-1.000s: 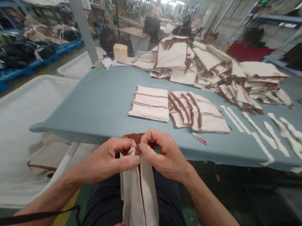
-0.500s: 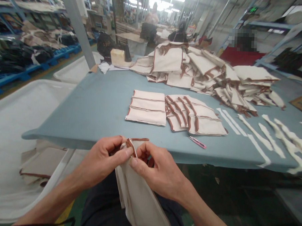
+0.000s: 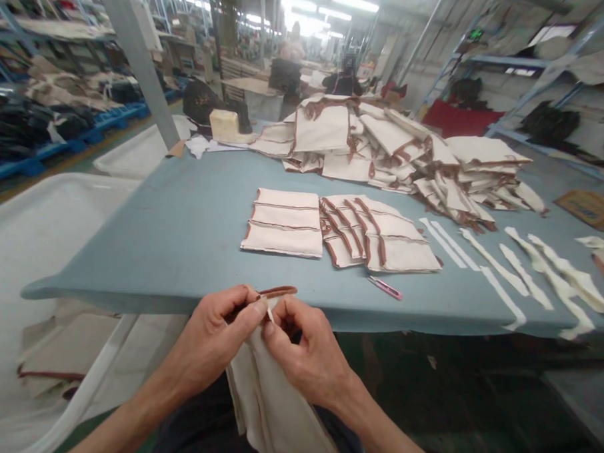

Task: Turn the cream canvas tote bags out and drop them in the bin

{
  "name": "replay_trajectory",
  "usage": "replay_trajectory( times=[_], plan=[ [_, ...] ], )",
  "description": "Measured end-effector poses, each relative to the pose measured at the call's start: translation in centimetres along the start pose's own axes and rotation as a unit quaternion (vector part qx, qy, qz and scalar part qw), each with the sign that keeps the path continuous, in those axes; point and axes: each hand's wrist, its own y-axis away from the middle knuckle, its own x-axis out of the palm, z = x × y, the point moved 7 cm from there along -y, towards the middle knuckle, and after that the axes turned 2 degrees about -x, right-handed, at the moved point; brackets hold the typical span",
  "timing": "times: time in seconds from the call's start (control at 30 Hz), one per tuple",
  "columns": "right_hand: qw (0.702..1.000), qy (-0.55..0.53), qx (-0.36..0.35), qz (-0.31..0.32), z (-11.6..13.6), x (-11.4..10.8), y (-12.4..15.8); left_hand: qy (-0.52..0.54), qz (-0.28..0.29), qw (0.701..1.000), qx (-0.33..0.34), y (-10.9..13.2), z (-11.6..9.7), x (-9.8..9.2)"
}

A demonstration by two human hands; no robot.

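Note:
Just in front of the table's near edge, my left hand [image 3: 222, 330] pinches the top of a cream fabric piece [image 3: 279, 399] with brown binding. Close beside it, my right hand [image 3: 304, 343] is closed on a small white bit at the same edge; whether that is a strip or part of the piece I cannot make out. A loop of brown binding [image 3: 279, 290] sticks up above the fingers. The fabric hangs down over my lap. On the table beyond lie a flat cream panel with seams [image 3: 282, 222] and several overlapping brown-edged panels [image 3: 401, 251].
A pink-handled thread cutter [image 3: 387, 287] lies near the front edge of the blue table [image 3: 145, 246]. White strips [image 3: 493, 261] are spread to the right. A large heap of cream pieces [image 3: 326, 127] stands behind. White bins [image 3: 67, 203] are at left.
The view has shifted a little, so the table contents sit further left. Both hands stay closed at the fabric's top edge, and the brown binding now curves up in a loop.

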Motion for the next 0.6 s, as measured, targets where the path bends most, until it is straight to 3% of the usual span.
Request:
replay_trajectory(
  times=[0.17, 0.3, 0.43, 0.6],
  plan=[
    [0.998, -0.056, 0.006, 0.006, -0.1, 0.0, -0.1, -0.013, 0.019, 1.000, -0.003, -0.3, -1.0, -0.3],
    [0.996, -0.085, -0.028, 0.029, 0.4, 0.1, -0.1, 0.059, 0.058, 0.996, -0.031, -0.2, -0.6, -0.2],
    [0.991, -0.104, -0.073, 0.028, 0.7, 0.3, 0.3, 0.132, 0.052, 0.988, -0.060, 0.3, -0.1, 0.0],
    [0.978, -0.127, -0.164, 0.020, 0.3, 1.0, 0.3, 0.272, 0.011, 0.943, -0.192, 1.8, 1.7, 1.9]
  ],
)
